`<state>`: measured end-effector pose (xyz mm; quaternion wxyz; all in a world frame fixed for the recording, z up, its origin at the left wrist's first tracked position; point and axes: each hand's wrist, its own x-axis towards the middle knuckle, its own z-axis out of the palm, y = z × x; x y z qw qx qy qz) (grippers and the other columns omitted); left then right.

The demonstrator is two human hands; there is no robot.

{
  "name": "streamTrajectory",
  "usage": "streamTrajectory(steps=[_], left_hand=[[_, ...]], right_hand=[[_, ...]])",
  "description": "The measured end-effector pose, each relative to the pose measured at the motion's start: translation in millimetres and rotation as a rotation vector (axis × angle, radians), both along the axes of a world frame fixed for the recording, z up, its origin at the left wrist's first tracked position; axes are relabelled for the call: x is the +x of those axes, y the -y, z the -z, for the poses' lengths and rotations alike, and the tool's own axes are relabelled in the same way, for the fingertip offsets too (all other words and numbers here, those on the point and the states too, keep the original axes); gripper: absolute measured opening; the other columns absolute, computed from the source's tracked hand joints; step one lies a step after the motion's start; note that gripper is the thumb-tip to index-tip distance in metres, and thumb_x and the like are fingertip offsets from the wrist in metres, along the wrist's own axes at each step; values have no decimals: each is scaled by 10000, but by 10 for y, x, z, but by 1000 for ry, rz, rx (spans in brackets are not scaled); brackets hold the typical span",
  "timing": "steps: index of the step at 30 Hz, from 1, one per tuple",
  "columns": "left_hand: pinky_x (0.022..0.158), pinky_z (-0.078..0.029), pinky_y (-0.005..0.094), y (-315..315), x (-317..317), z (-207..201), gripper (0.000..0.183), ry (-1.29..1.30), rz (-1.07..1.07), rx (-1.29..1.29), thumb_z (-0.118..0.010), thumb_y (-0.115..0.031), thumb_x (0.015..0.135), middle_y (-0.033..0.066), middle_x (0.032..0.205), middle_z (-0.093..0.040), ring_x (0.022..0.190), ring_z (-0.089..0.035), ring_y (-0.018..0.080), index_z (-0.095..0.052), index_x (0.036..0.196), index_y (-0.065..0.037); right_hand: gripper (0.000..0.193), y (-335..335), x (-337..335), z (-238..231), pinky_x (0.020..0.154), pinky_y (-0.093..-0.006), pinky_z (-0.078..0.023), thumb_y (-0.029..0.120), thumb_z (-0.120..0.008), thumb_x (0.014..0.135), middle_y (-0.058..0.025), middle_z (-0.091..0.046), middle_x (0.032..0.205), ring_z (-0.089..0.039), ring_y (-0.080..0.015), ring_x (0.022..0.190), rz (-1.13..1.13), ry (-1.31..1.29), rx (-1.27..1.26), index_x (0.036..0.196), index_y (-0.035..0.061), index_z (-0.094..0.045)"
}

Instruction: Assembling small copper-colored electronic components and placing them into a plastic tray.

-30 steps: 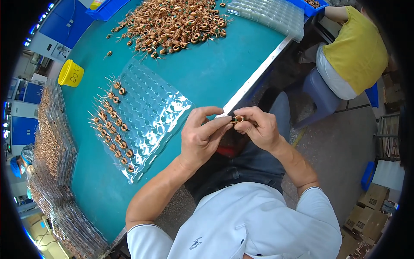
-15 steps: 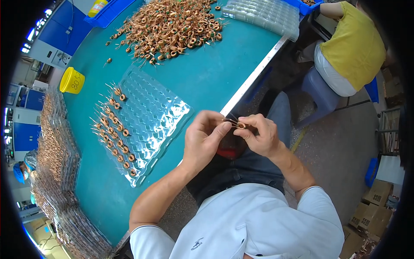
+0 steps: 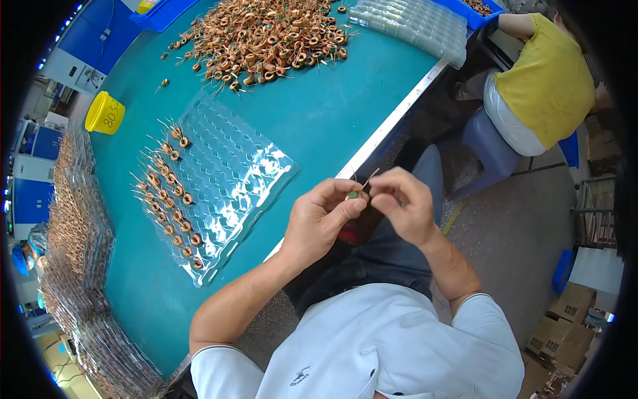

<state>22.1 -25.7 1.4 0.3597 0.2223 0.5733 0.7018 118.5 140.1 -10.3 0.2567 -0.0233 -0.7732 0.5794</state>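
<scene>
My left hand [image 3: 312, 216] is closed, with thumb and fingertips pinching a small ring-shaped copper-wound coil [image 3: 353, 195] that shows a green patch. Copper wire leads [image 3: 371, 177] stick up from this coil between my hands. My right hand [image 3: 409, 207] has its thumb and forefinger pinched at a lead, though the exact contact is partly hidden. Both hands are held above my lap, just off the table's edge. To their left, a clear plastic tray [image 3: 232, 143] with rows of pockets lies on the green table; similar coils [image 3: 178, 193] fill several rows on its left side.
A big heap of loose coils [image 3: 266, 43] lies at the table's far side. Beside it are stacked clear trays [image 3: 409, 26] and a blue bin [image 3: 163, 18]. A yellow bucket [image 3: 105, 113] and tall stacks of filled trays [image 3: 76, 219] stand left. A person in yellow [image 3: 548, 80] sits at right.
The coil has turned in my left fingers, and its green patch now shows. My right hand has drawn slightly back from it, and a lead now points up. The view has shifted slightly.
</scene>
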Motion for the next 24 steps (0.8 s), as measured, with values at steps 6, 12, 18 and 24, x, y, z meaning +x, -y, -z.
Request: streamTrajectory(steps=[6, 12, 18, 24], left_hand=[[633, -503, 239, 44, -23, -30, 261, 19, 131, -108, -721, -164, 893, 53, 860, -693, 743, -620, 85, -643, 1043, 35], [609, -499, 239, 44, -54, -141, 228, 6, 191, -247, -738, -132, 872, 65, 834, -688, 702, -616, 85, -649, 990, 42], [617, -495, 228, 69, -11, -51, 187, 149, 62, -69, -728, -104, 881, 43, 821, -681, 695, -609, 77, -651, 990, 27], [762, -498, 230, 43, -17, -12, 208, 140, -157, 83, -713, -106, 893, 54, 1073, -585, 886, -590, 98, -684, 1056, 20]], right_hand=[[189, -136, -158, -166, 589, -218, -473, 142, -652, 938, -50, -632, 853, -596, -87, 678, -248, 113, -163, 1053, -5, -682], [108, -57, -191, -156, 586, -235, -477, 103, -659, 916, -57, -628, 786, -602, -109, 659, -236, 65, 5, 922, -5, -656], [102, 62, -225, -148, 606, -219, -470, 96, -635, 943, -39, -617, 783, -589, -87, 687, -139, 31, -165, 912, 2, -611], [282, 74, -91, -50, 778, -234, -539, 67, -702, 894, -70, -638, 936, -635, -103, 856, -221, 98, -450, 1113, -11, -543]])
